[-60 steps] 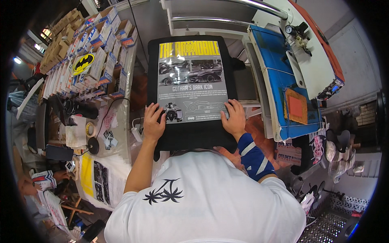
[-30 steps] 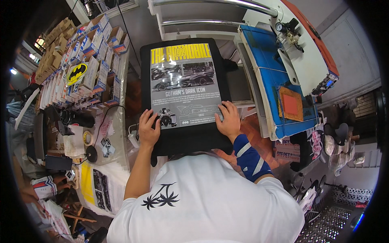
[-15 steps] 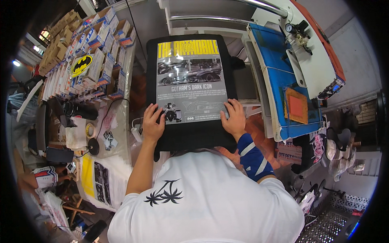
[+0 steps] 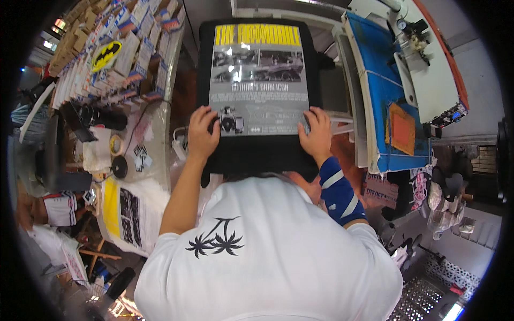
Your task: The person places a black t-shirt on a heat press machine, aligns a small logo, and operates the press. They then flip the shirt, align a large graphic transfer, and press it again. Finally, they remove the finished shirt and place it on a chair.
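Observation:
A black shirt [image 4: 262,152] lies spread over a flat board in front of me. On it rests a glossy printed transfer film [image 4: 261,95], with yellow lettering along its far edge and grey car pictures below. My left hand [image 4: 202,131] lies at the film's near left corner, fingers stretched forward and thumb toward the print. At the near right corner, my right hand [image 4: 316,131] rests the same way, fingers apart and touching the film's edge. Neither hand grips anything that I can see. A blue and white sleeve covers my right forearm.
Stacked cardboard boxes [image 4: 131,53] crowd the table at the left, nearer a tape roll [image 4: 115,144] and a pile of printed films [image 4: 128,216]. To the right stands a press with a blue pad [image 4: 375,85], a pressure gauge [image 4: 401,24] and a small orange pad [image 4: 401,128].
The whole view has shifted, so the shirt, film and both hands sit higher in the picture. Both hands remain at the film's near corners.

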Motion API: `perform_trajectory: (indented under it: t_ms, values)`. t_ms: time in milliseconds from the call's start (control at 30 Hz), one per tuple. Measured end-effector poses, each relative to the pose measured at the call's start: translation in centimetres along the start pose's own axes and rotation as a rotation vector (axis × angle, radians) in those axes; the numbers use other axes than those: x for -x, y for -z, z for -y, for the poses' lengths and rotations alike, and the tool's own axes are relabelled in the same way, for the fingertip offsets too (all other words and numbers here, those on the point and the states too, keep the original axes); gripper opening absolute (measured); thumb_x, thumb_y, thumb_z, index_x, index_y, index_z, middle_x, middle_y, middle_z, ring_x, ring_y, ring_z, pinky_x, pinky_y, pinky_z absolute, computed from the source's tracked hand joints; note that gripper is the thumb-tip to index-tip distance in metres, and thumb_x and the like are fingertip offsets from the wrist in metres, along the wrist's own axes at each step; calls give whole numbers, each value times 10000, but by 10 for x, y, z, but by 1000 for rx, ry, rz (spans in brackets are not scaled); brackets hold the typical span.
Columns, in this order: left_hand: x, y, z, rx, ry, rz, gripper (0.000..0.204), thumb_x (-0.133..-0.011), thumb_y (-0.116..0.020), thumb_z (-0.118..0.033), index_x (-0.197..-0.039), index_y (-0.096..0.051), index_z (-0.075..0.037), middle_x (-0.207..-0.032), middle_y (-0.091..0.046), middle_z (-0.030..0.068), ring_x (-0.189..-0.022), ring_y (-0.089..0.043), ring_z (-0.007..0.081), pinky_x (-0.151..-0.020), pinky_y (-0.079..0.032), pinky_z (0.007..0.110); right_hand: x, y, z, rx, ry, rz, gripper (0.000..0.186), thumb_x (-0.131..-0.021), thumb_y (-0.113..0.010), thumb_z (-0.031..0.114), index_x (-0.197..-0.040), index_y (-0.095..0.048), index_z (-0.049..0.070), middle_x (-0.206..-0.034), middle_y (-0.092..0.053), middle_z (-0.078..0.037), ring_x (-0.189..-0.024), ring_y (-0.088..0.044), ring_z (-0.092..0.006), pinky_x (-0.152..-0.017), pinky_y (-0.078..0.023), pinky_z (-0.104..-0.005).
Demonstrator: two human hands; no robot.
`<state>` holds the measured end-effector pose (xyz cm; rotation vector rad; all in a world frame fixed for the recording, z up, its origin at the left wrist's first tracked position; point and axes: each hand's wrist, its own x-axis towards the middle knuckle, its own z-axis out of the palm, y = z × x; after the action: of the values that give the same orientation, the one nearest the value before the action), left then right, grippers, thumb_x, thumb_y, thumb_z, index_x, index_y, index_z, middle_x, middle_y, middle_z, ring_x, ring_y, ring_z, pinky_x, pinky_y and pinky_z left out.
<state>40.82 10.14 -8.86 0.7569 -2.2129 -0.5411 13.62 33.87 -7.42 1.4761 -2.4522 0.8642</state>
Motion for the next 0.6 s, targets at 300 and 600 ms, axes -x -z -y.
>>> perform_trajectory:
  t_ms: [300, 600]
  values:
    - [-32, 1, 108, 828, 987, 178, 388, -994, -648, -402, -1240, -668, -102, -1129, -701, 25, -1007, -657, 196, -897, -506, 362, -7, -15, -120, -909, -1097, 175, 309, -969, -702, 394, -1007, -705, 88, -974, -684, -65, -862, -632, -203, -787, -520, -360]
    - [28, 54, 176, 1206, 1080, 266, 353, -1024, -656, -250, -1295, -633, -25, -1231, -706, 88, -1085, -687, 208, -955, -545, 355, 45, 30, -134, -1406, -1102, -9, 258, -990, -702, 204, -1155, -679, 6, -1101, -707, -105, -1044, -655, -196, -982, -503, -343]
